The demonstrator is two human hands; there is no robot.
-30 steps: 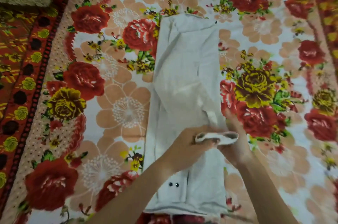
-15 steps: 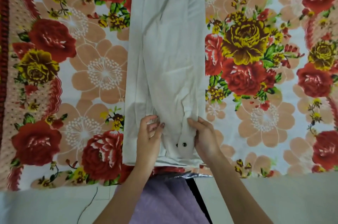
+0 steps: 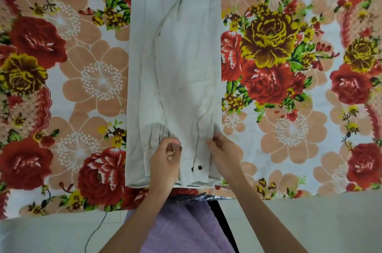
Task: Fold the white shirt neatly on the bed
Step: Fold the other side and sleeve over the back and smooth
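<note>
The white shirt (image 3: 175, 62) lies flat on the bed (image 3: 289, 149), folded lengthwise into a long narrow strip that runs from the near edge of the bed up and out of the top of the view. Its long side edges are roughly parallel, and soft diagonal creases cross the upper layers. The bed is covered with a floral sheet (image 3: 62, 91) printed with red, yellow and peach flowers. Both hands work at the near end of the strip. The left hand (image 3: 165, 161) rests on the fabric left of centre, fingers curled inward with the fingertips pinched together on a small gather of cloth; the grip is nearly closed. The right hand (image 3: 224, 155) sits at the right edge of the strip, thumb and fingertips closed on the fabric edge, the remaining fingers lying along the side of the shirt. Between the two hands, two dark buttons (image 3: 196, 168) show on a cuff-like panel near the hem. The near hem of the shirt lies just inside the near edge of the bed. Below the bed edge, a purple garment (image 3: 186, 230) worn by the person is in view, with pale floor (image 3: 51, 236) on either side and a thin dark cord (image 3: 97, 230) trailing across the floor at the left.
</note>
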